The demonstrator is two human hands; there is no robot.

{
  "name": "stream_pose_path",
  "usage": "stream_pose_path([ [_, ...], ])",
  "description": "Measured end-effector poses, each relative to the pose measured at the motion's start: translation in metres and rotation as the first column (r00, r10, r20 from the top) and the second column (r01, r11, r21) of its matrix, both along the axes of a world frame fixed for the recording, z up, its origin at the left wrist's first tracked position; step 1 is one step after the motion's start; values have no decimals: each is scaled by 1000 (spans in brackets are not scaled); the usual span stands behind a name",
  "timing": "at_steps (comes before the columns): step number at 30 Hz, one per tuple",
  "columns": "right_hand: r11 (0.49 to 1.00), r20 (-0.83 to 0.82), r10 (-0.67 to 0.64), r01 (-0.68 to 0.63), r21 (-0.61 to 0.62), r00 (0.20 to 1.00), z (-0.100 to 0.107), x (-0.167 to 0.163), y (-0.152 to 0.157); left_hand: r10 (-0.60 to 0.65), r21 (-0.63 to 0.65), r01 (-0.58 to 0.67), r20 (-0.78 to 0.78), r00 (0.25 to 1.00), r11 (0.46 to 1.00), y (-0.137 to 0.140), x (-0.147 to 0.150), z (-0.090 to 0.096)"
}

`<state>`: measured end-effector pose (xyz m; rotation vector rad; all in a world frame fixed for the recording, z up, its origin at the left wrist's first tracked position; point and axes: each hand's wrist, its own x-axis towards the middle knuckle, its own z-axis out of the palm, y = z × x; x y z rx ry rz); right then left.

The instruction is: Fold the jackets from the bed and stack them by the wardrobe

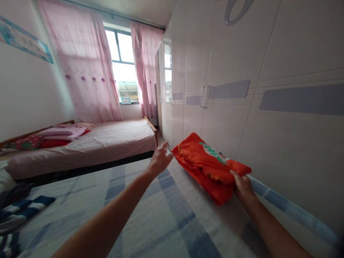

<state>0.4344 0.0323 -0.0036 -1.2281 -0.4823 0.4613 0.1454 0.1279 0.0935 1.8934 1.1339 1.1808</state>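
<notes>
One creased, folded red cloth | right hand pinching edge | left hand spread

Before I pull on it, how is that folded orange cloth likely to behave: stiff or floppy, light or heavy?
The orange cloth is probably floppy, given its soft creases. It looks fairly light, since the right hand grips it at just one end. It may unfold when pulled, as its layers look loosely stacked.

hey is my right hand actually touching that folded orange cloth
Touching. The head view shows it plainly: the right hand holds the right-hand end of the orange cloth, with the thumb lying on the fabric and no gap between them.
</notes>
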Motion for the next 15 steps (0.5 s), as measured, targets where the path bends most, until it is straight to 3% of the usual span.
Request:
stream_pose_path([
  [3,992,-39,-27,22,-125,999,-25,14,-2,-90,-62,81,-155,984,995,-40,-27,-75],
  [6,982,-86,-40,23,-187,996,-29,16,-10,-123,-94,100,-288,950,991,-75,-67,-128],
  [8,982,-162,30,-59,-177,986,-24,9,-14,-87,-30,82,-366,926,996,-89,-93,-148],
  [11,969,-305,199,-234,-80,931,-17,-7,-14,21,196,80,-468,883,977,-103,-125,-163],
  [15,959,-337,245,-277,-51,909,-15,-18,3,174,490,216,-633,755,845,-116,-145,-174],
])
